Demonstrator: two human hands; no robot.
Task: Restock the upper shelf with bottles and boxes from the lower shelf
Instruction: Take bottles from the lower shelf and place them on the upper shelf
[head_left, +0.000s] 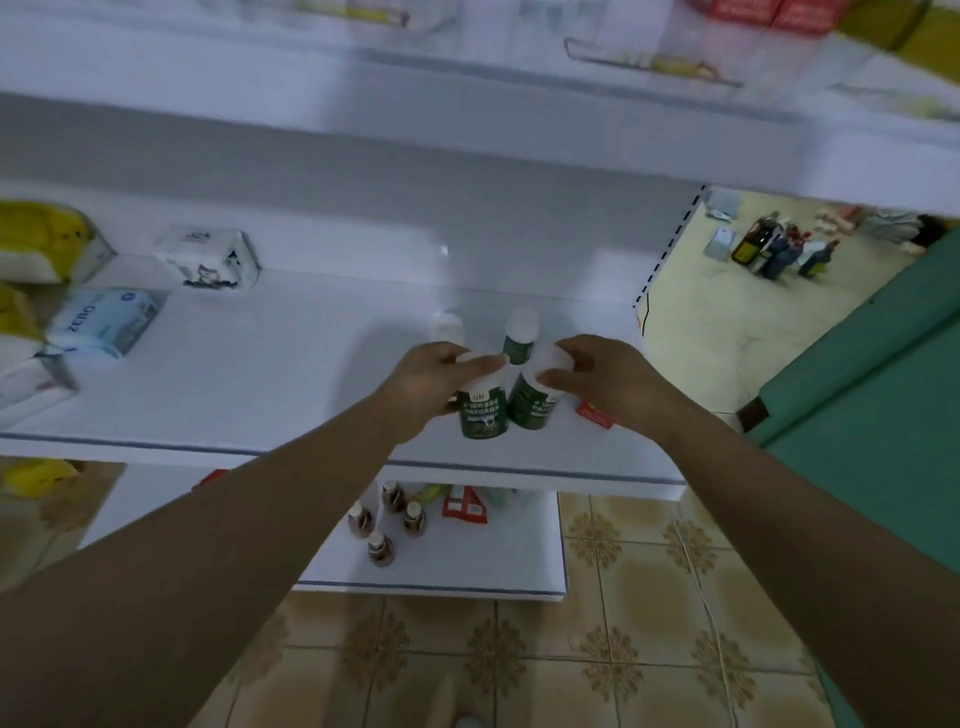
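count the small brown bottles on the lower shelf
4: back bottle, left bottle, right bottle, front bottle. The shelf above may hide more.

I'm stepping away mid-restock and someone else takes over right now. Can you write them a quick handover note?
Left hand grips the cap of the first green bottle. Right hand grips the cap of the second green bottle, which is tilted. Both are at the front right of the upper shelf.
Already there: third green bottle, red box.
Left: release these, then bring up the four brown bottles and red packet from the lower shelf.
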